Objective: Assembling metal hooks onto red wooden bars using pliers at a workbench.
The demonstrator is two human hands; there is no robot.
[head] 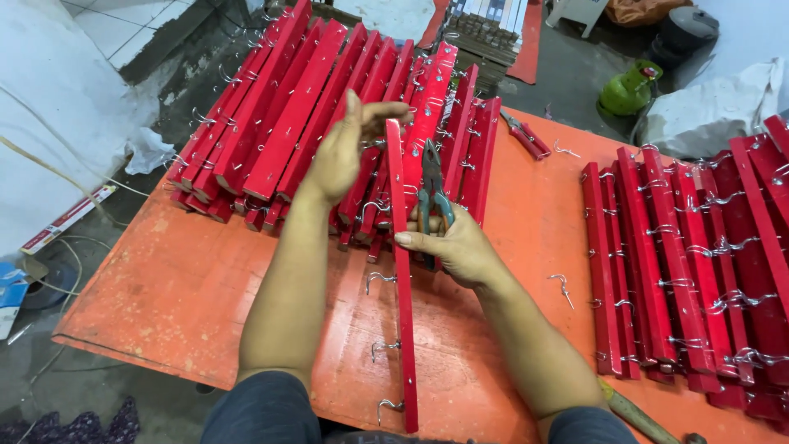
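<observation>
A person stood over an orange counter [189,279], both bare hands on one long red wooden strip [401,279] that ran away from them across the middle of the counter, set on its narrow edge. The left hand [349,148] was closed over the far end of the strip, fingers wrapped across its top. The right hand [452,247] pressed against the strip's right side near its middle, thumb on the wood, and gripped a pair of green-handled pliers [433,191] with the nose pointing away. Small metal hooks [380,279] stuck out from the strip's left face, spaced along its near half. Beyond the hands lay a heaped stack of red strips [279,115] with hooks. A second row of red strips [682,263] lay side by side at the right. A loose hook [562,288] sat on the counter between them. Red-handled pliers [526,136] lay near the far edge
</observation>
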